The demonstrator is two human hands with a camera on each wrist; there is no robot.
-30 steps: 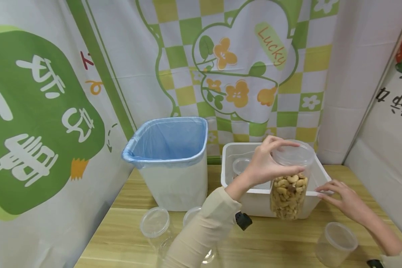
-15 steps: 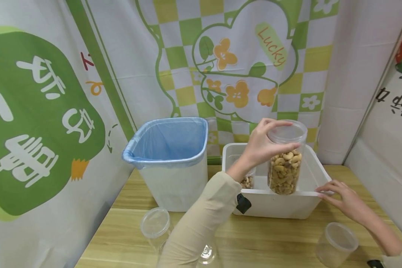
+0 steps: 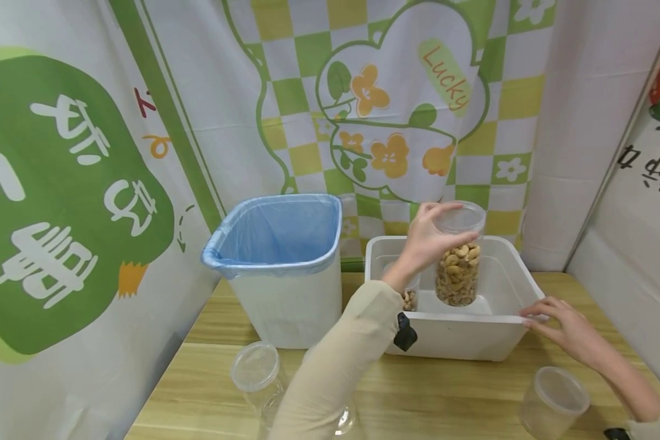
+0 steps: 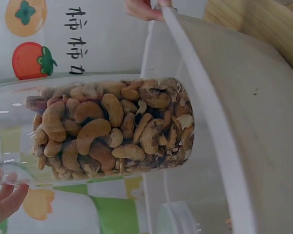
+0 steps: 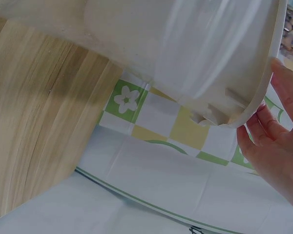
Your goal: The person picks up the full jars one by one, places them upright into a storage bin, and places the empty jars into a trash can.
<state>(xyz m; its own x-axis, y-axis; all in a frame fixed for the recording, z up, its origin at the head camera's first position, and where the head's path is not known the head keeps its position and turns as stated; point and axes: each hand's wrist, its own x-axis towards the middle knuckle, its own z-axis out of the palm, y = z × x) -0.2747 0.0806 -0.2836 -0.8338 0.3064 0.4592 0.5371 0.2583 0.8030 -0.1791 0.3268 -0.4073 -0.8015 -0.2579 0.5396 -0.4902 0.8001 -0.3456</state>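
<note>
My left hand grips a clear plastic jar of cashews near its lid, fingers and thumb on either side. Upright within the white plastic bin, the jar has its base below the front rim line in the head view. Tan cashews fill its lower part, with small broken bits at the bottom, as the left wrist view shows. At the bin's front right corner, my right hand pinches the rim between thumb and fingers. A smaller jar of nuts stands inside the bin at the left, partly behind my left wrist.
A white trash can with a blue liner stands left of the bin. Clear lidded jars are at the front left, one mostly behind my sleeve. A clear plastic cup sits at the front right. Printed curtains enclose the table.
The cashew jar in my left hand has gone from in front of the bin up over its front rim, then left and inside. My right hand has stayed on the rim.
</note>
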